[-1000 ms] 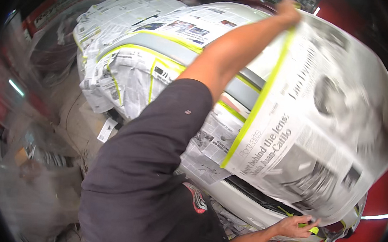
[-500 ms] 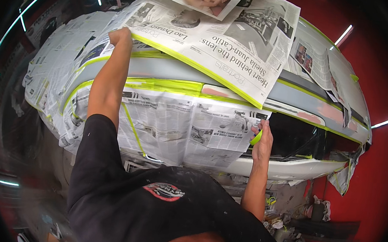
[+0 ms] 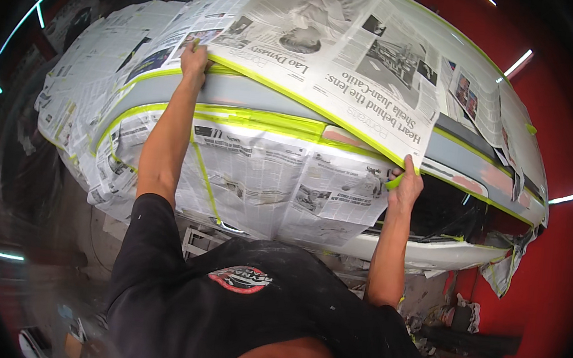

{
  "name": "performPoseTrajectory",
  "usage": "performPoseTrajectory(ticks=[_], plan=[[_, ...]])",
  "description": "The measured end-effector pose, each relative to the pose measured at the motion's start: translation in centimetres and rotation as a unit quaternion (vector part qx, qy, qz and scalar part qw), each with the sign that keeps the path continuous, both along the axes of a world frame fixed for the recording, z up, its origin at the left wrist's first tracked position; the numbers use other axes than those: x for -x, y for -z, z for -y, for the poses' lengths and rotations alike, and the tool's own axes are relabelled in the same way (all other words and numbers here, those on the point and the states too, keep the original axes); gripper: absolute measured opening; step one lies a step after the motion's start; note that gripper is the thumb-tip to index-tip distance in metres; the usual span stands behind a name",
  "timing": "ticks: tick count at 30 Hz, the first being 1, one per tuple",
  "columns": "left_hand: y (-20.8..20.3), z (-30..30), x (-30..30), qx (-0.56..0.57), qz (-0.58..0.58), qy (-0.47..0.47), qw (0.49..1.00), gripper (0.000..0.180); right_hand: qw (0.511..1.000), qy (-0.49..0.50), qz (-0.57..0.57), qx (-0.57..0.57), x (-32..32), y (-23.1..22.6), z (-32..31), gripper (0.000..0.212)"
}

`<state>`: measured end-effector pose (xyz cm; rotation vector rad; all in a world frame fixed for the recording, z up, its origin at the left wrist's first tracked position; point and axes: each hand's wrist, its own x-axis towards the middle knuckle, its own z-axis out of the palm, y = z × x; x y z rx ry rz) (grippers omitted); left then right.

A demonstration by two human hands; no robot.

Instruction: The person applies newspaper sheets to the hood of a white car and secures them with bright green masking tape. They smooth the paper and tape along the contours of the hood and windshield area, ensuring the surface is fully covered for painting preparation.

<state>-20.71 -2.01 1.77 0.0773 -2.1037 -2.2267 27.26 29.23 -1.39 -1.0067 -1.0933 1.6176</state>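
A large newspaper sheet (image 3: 347,106), edged along its near side with yellow-green masking tape, spreads over the roof of a car (image 3: 259,98). My left hand (image 3: 194,62) is closed on the sheet's left corner, against the roof edge. At the sheet's near right corner, my right hand (image 3: 406,184) pinches the taped edge. A roll of yellow-green masking tape (image 3: 394,183) shows partly in that same hand, mostly hidden by the fingers. Between my hands, the taped edge slants across the grey-primed roof rail and stands partly off it.
More newspaper (image 3: 252,176) is taped over the side windows below. Newspaper also covers the car's left end (image 3: 99,60). To the right are a dark uncovered window opening (image 3: 434,209), loose sheets on the roof (image 3: 474,103) and a red wall (image 3: 558,271). Clutter lies on the floor.
My right hand has risen from beside the window paper to the sheet's near right corner and taken hold of it. The sheet's folded-over far part has opened flatter; my left hand has shifted slightly right.
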Motion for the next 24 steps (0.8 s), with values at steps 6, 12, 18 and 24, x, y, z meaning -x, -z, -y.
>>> performPoseTrajectory(ticks=[6,12,18,24], plan=[[-0.3,3.1,1.5,-0.021,0.002,0.045,0.999,0.045,0.966,0.01,0.154,-0.206,1.3,-4.1,-8.2,0.035],[-0.7,1.8,-1.7,0.047,0.008,-0.013,0.999,0.075,0.849,0.001,0.376,-0.37,4.9,-8.2,-15.3,0.043],[-0.5,3.5,-3.5,0.128,-0.067,-0.006,0.99,0.103,0.875,-0.076,0.286,-0.382,1.2,-5.3,-16.8,0.052],[0.8,4.7,-4.1,0.158,-0.075,0.039,0.984,0.079,0.844,-0.03,0.354,-0.403,2.1,-5.2,-15.3,0.062]])
